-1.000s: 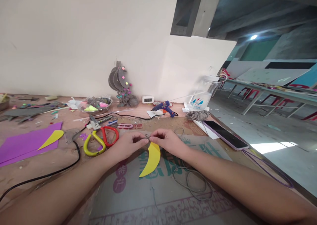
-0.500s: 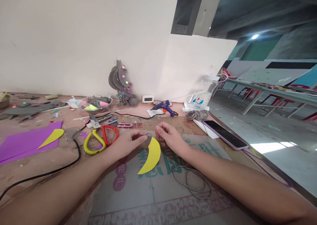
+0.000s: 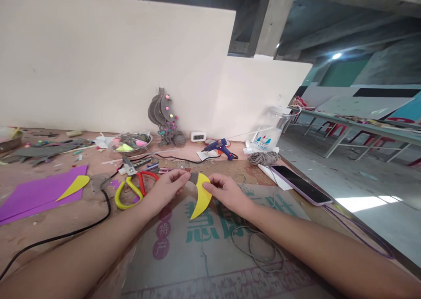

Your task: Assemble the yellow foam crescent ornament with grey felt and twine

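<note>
A yellow crescent (image 3: 202, 198), thin and flat like foam or felt, hangs between my two hands with its point downward. Its upper end is covered in grey, seemingly wound yarn. My left hand (image 3: 171, 185) pinches that grey end between thumb and fingertips. With the thumb on its face, my right hand (image 3: 225, 191) grips the yellow part at the right edge. Loose grey yarn (image 3: 259, 250) lies in loops below my right wrist. Yellow-and-red-handled scissors (image 3: 131, 191) rest beside my left hand.
A blue glue gun (image 3: 219, 147) stands behind my hands, its black cord (image 3: 66, 234) running left. Nearby are a yarn bundle (image 3: 263, 158), a phone (image 3: 301, 184), a plastic jug (image 3: 271, 125) and a small clock (image 3: 198, 136). Purple sheets (image 3: 39, 193) with another yellow piece (image 3: 74, 187) lie left.
My right hand has closed on the crescent's yellow part, where before it was apart from it. The crescent has risen slightly and tilted. The camera view has shifted a little.
</note>
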Tool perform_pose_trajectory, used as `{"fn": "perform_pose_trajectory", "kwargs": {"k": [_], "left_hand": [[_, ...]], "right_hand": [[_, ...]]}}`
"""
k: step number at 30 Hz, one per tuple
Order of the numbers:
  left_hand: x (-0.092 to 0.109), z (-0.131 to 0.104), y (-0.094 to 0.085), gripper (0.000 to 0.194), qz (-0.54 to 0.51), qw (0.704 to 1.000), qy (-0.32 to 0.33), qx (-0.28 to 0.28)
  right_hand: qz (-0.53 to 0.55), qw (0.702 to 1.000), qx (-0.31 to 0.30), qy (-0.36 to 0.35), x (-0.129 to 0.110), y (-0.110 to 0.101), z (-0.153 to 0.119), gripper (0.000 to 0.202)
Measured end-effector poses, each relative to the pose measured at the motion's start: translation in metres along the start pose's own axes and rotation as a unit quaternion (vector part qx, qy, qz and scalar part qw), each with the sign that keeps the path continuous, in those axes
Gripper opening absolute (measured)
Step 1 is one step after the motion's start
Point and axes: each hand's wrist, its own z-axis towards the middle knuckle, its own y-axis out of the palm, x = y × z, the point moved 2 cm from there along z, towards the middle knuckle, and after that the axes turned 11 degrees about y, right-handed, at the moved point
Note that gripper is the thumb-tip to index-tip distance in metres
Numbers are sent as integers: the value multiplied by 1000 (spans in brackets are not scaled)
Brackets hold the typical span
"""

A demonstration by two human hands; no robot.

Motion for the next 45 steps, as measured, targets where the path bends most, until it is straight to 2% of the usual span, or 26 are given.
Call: {"fn": "perform_pose_trajectory", "kwargs": {"k": [8,19,24,29,33,38,45], "left_hand": [[0,2,1,31,-21,1000,23,2],[1,-3,3,31,82,993,27,-86],[5,-4,7,28,102,988,35,-113],[9,-6,8,28,114,987,38,-109],[7,-5,6,29,95,990,29,-98],[6,-4,4,29,69,996,22,-49],[3,-1,0,31,14,1000,6,-2]], "right_hand": [[86,996,-1,1,1,-1,3,30],[70,996,-55,29,3,1,4,31],[16,998,-42,36,0,1,2,26],[7,998,-49,30,0,1,2,29],[25,998,-46,27,1,0,1,39],[76,995,-55,17,1,-3,0,42],[47,997,-60,17,1,-1,1,41]]}}
